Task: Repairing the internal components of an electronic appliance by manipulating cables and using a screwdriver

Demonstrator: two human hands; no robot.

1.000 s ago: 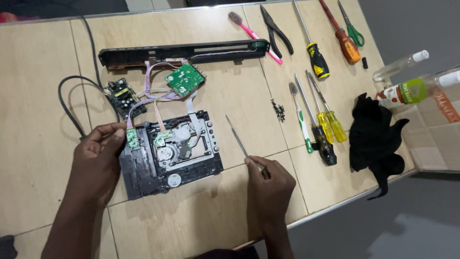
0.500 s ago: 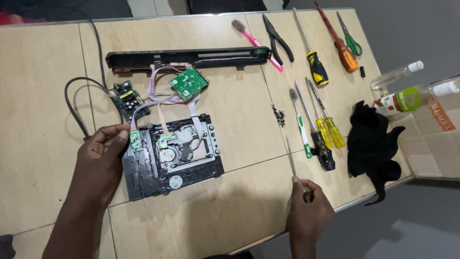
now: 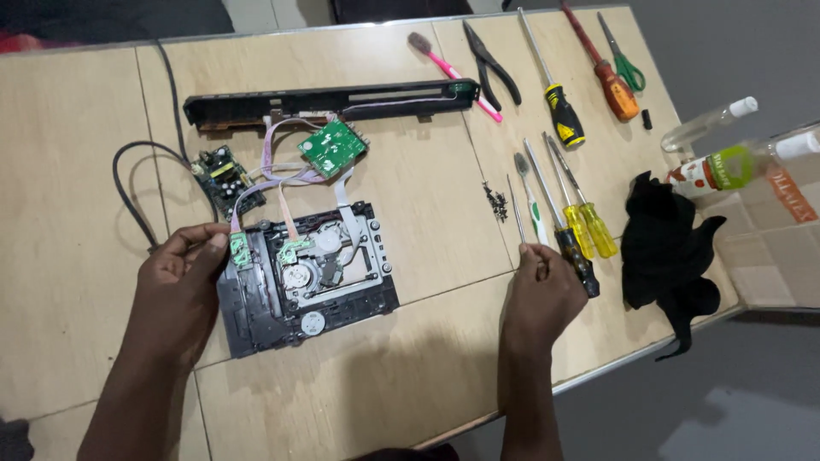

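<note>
Pale wooden table point(image 3: 427, 367) carries a disc drive point(image 3: 307, 277), casing already off, boards and ribbon cables exposed but attached. Left hand point(image 3: 179, 290) grips its near edge. Right hand point(image 3: 542, 294) pinches a thin screwdriver point(image 3: 516, 209), loose screws point(image 3: 495, 201) just beyond.

Pale wooden table point(image 3: 410, 376), opened disc drive point(image 3: 307, 277), screwdrivers point(image 3: 572, 222), pliers point(image 3: 489, 61), black cloth point(image 3: 670, 252), seemingly small screws point(image 3: 495, 201)
</note>
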